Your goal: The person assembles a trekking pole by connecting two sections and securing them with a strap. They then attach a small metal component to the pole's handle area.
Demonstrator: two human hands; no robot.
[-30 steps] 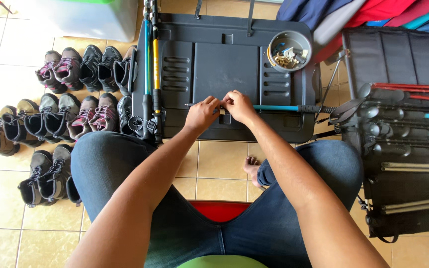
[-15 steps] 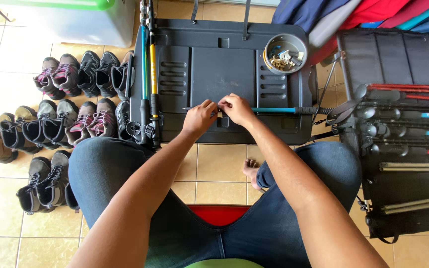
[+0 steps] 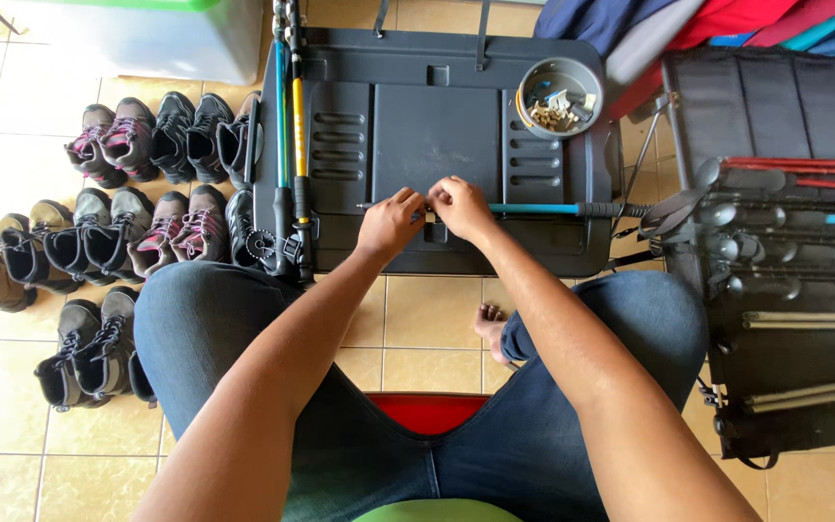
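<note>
Both hands meet over the front edge of the dark plastic bench [image 3: 437, 116], where a blue trekking pole [image 3: 543, 208] lies crosswise, so the surface bears its weight. The left hand [image 3: 390, 220] pinches the pole's thin end, its grip closed on it; the right hand [image 3: 461, 206] is closed on the pole just beside it (likely steadying a joint). A grey bowl [image 3: 561, 97] of small parts sits at the back right corner within reach. Boots [image 3: 108, 222] line the floor left. Since the earlier frames, the hands have barely shifted.
</note>
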